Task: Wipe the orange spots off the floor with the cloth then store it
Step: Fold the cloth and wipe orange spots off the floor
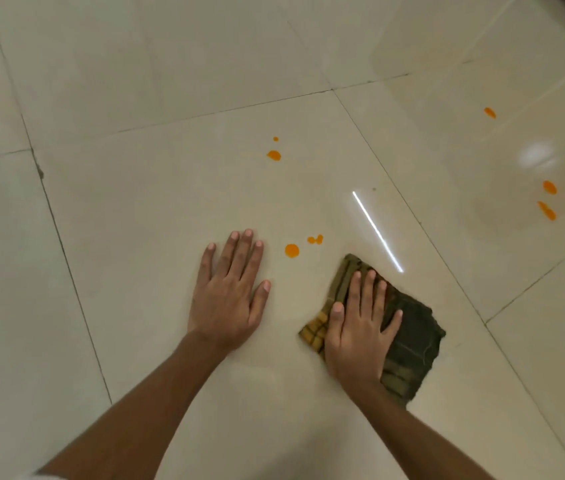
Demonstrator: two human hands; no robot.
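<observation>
1. Nearest you, both bare forearms reach forward over the floor (135, 209), which is glossy cream tile with thin dark grout lines.
2. Your left hand (227, 299) lies flat on bare tile, fingers spread, holding nothing.
3. Your right hand (359, 332) presses palm-down with fingers spread on the cloth (409, 344), a folded dark olive piece with a yellow checked edge, lying flat on the same tile just right of your left hand.
4. Just beyond your hands, between them, sits a round spot (292, 250), with a small pair of spots (315, 239) beside it; none touches the cloth.
5. Right of those, a bright streak of reflected light (377, 231) runs across the tile.
6. Farther off, a larger drop (274, 155) has a tiny one (275, 138) above it.
7. Off to your far right, on neighbouring tiles, lie three more spots (549, 187), well apart from the cloth.
8. No containers are visible.
</observation>
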